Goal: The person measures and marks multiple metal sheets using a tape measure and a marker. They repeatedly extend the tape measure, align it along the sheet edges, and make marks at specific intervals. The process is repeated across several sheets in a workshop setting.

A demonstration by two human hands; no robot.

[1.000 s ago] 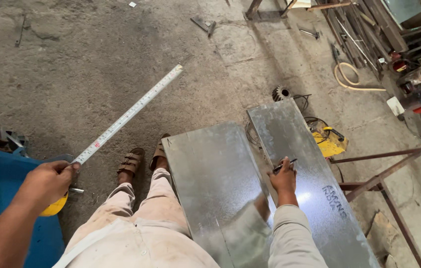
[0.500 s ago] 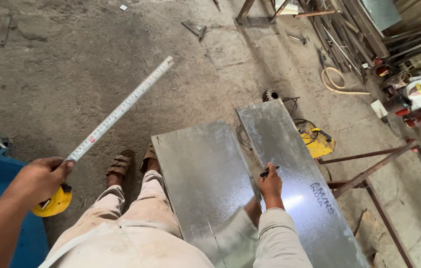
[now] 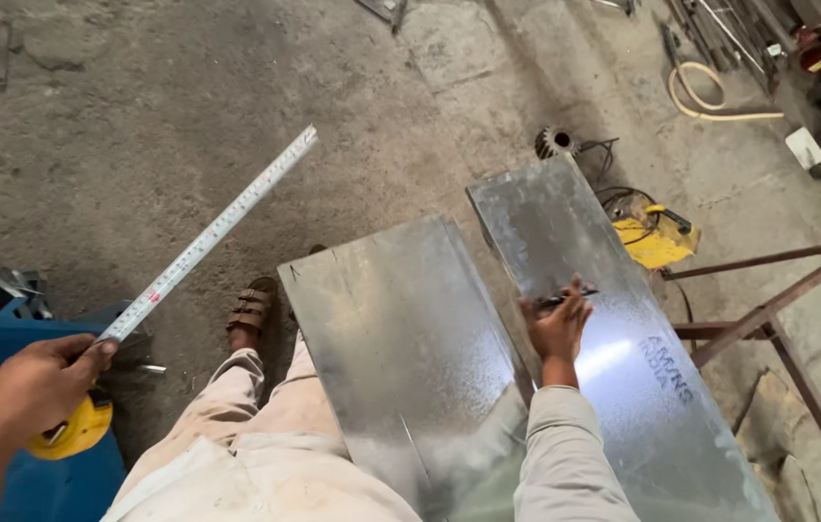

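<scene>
The left hand (image 3: pixel 38 387) is clenched round a yellow tape measure (image 3: pixel 72 430) with its stiff blade (image 3: pixel 212 232) out over the floor, while the right hand (image 3: pixel 557 324) pinches a dark marker (image 3: pixel 565 298) against the right metal sheet (image 3: pixel 614 348) (thin, probably springy and sharp-edged, best gripped along its long sides).

Printed dark marking (image 3: pixel 667 370) on right-hand shiny sheet (image 3: pixel 614 319), near its right edge, just past right hand (image 3: pixel 557 327); short block of stencilled lettering in two lines, running slantwise along sheet, blue-grey on bright metal. Small white flat box (image 3: pixel 804 147) on floor at far right, near clutter; rectangular, plain, too small to tell more. No signs or screens in view. Elsewhere no labels discernible.
</scene>
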